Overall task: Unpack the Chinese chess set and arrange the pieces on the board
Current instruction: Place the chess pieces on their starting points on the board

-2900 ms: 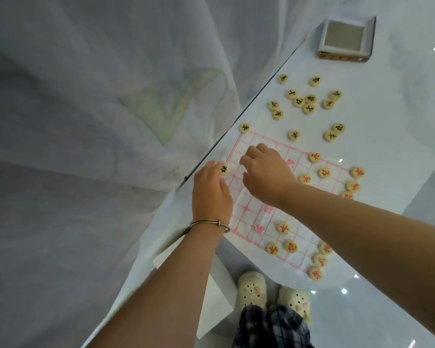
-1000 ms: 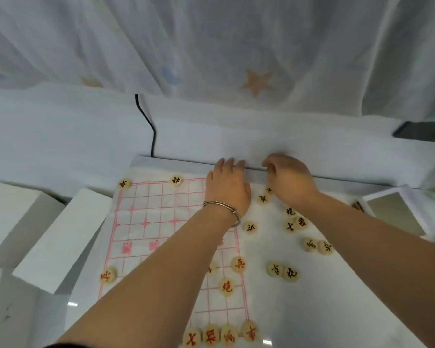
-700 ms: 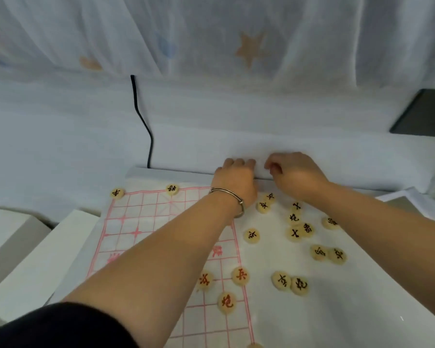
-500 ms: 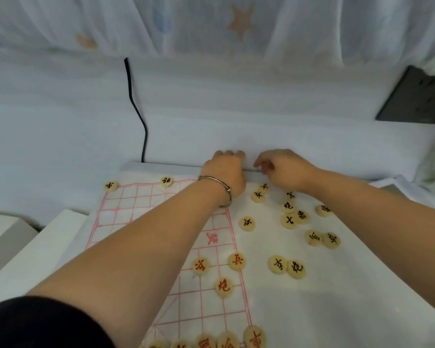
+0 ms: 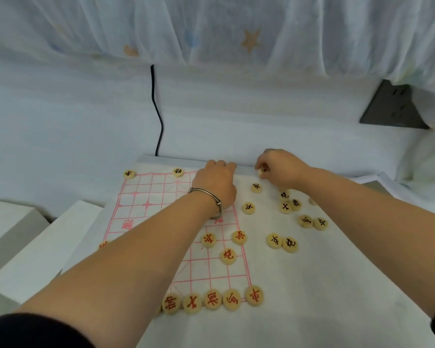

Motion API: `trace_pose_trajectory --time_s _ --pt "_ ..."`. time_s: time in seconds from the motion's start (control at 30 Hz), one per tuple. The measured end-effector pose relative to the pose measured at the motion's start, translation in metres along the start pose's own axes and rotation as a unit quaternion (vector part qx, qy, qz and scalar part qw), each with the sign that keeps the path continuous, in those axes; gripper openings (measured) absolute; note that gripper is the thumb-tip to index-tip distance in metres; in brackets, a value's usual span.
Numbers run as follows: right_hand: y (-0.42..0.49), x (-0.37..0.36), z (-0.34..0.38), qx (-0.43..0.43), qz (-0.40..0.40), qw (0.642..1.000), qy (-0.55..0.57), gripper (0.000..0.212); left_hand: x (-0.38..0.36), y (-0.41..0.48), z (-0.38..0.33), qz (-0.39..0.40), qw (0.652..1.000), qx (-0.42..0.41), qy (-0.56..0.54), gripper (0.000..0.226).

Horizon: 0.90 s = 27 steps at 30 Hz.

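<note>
Just beside the left hand (image 5: pixel 216 183), the right hand (image 5: pixel 279 169) pinches a piece (image 5: pixel 261 171).

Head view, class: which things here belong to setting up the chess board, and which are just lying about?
Belong: board; red pieces on it; loose black pieces beside it; right hand pinching a piece; left hand on the board's far edge.
Lying about: black cable; star curtain; white blocks; dark panel.
</note>
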State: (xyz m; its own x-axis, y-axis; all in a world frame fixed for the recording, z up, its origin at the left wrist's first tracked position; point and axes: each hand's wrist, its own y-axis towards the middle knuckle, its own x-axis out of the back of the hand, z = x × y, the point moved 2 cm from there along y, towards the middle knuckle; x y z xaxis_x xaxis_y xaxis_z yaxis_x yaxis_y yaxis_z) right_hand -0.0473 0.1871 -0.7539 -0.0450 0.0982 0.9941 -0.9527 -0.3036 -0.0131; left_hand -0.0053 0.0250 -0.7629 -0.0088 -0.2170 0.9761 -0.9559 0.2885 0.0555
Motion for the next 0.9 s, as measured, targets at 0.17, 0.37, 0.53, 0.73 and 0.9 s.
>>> trace_pose_trajectory --time_s 0.17,0.37,0.53,0.73,0.9 --pt "-0.007 -0.017 0.024 0.035 0.075 0.996 -0.027 0.028 0.004 -0.021 0.005 -0.010 1.000 0.027 -0.001 0.052" --pt "-0.023 -0.007 0.036 0.018 0.011 0.998 0.055 0.022 0.006 -0.048 0.004 -0.022 0.997 0.058 -0.042 0.050" --pt "-0.046 -0.016 0.053 0.014 0.073 0.997 0.026 0.022 0.013 -0.069 0.005 -0.035 0.992 0.093 -0.079 0.052" --pt "-0.061 -0.016 0.069 -0.017 0.070 0.997 0.014 0.021 0.021 -0.081 -0.010 -0.044 0.985 0.098 -0.132 0.050" --pt "-0.082 -0.010 0.057 -0.051 0.027 0.995 0.076 0.019 0.010 -0.092 -0.020 -0.017 0.983 0.085 -0.161 0.049"
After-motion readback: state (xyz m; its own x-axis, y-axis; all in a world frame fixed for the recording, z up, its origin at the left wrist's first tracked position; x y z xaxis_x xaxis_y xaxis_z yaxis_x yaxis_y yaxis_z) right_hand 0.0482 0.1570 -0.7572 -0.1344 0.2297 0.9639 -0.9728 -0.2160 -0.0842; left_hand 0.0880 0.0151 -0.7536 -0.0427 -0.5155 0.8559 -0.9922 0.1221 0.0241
